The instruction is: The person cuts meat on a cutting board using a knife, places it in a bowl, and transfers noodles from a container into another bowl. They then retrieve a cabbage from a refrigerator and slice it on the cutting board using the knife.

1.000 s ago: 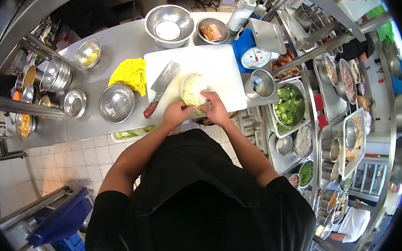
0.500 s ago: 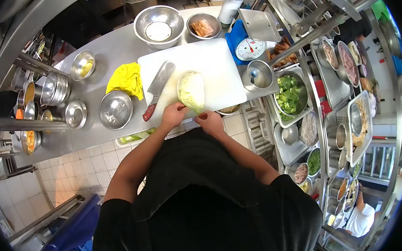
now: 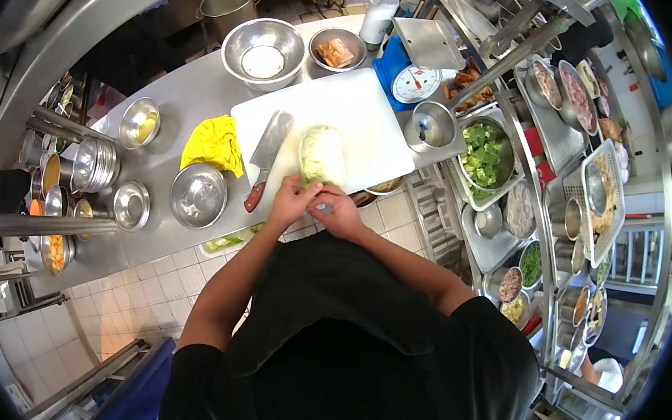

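Pale tiled floor (image 3: 170, 285), warm glow (image 3: 113, 310) at left; white tiled wall (image 3: 26, 333); steel bench (image 3: 149, 242); metal rack (image 3: 548, 288) along right.

Your cabbage (image 3: 321, 152): smooth. Board (image 3: 372, 120) beneath: matt plastic. Knife (image 3: 271, 142) near board's left edge: metal blade. Worktop (image 3: 162, 162): satin metal.

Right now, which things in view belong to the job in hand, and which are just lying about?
Probably in the job:
cabbage
white cutting board under it
cleaver lying beside it

Seemingly just lying about:
yellow cloth
blue scale
white bottle
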The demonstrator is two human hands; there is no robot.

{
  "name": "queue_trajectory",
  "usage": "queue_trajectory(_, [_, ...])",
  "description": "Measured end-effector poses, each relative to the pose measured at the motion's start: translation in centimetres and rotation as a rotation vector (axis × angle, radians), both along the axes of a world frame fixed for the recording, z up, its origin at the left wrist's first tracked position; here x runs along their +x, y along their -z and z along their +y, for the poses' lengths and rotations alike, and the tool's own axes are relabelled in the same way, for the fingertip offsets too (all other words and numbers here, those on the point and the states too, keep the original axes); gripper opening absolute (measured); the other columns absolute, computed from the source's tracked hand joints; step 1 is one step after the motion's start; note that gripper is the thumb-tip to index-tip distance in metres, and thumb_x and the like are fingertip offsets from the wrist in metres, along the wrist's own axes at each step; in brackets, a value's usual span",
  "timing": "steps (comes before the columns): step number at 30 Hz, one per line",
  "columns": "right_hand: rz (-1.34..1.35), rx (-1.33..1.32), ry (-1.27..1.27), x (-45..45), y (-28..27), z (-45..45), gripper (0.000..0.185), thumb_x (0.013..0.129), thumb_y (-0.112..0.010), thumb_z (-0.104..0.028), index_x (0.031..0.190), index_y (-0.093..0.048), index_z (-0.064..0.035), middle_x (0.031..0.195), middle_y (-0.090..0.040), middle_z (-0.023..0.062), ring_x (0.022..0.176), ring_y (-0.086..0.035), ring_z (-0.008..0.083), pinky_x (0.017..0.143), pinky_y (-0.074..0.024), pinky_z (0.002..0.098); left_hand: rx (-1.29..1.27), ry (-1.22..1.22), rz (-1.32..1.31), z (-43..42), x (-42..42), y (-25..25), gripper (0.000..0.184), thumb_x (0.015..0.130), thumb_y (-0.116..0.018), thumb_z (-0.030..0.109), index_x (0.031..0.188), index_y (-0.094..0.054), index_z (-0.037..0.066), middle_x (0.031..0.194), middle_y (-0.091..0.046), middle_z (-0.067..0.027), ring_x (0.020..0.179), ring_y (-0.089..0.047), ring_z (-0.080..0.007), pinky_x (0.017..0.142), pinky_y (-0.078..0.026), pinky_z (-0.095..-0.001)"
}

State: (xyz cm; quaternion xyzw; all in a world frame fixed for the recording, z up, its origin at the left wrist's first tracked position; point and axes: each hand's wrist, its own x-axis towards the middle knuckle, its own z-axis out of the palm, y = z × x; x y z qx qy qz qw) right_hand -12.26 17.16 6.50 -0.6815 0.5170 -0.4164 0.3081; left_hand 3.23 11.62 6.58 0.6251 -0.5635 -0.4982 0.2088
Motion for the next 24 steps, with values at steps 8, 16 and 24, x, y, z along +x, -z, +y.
queue_trajectory(8, [0.263,-0.106,0.042,-0.2,-3.9,-4.7,0.054,0.070,-0.077,-0.014,0.118,-0.052,-0.0043,0.125,-0.052,0.0209,0.116,-0.048,0.0397,0.098,-0.0405,0.0449,-0.033,0.012,-0.214,-6.8,4.3,-2.1,0.032,0.083,-0.063,0.028,0.103,-0.068,0.004,0.093,-0.069,-0.0203,0.086,-0.068,-0.0312,0.078,-0.053,-0.0387])
queue_trajectory(16, [0.466,0.515,0.052,-0.2,-3.5,-16.4,0.085,0.065,-0.078,-0.043,0.136,-0.047,-0.0081,0.139,-0.048,0.0168,0.131,-0.042,0.0388,0.105,-0.0363,0.0511,-0.484,0.052,-0.453,-9.9,3.7,-5.9,0.025,0.084,-0.055,0.018,0.104,-0.068,0.011,0.100,-0.067,-0.0185,0.094,-0.064,-0.0370,0.082,-0.051,-0.0447])
queue_trajectory(24, [0.725,0.515,-0.200,-2.9,1.2,-24.2,0.050,0.075,-0.068,-0.039,0.113,-0.068,-0.0063,0.117,-0.066,0.0171,0.109,-0.062,0.0314,0.093,-0.0483,0.0378,-0.674,-0.035,-0.589,-1.9,0.4,-5.5,0.064,0.085,-0.065,0.028,0.139,-0.039,0.005,0.127,-0.050,-0.0184,0.109,-0.055,-0.0378,0.090,-0.049,-0.0445])
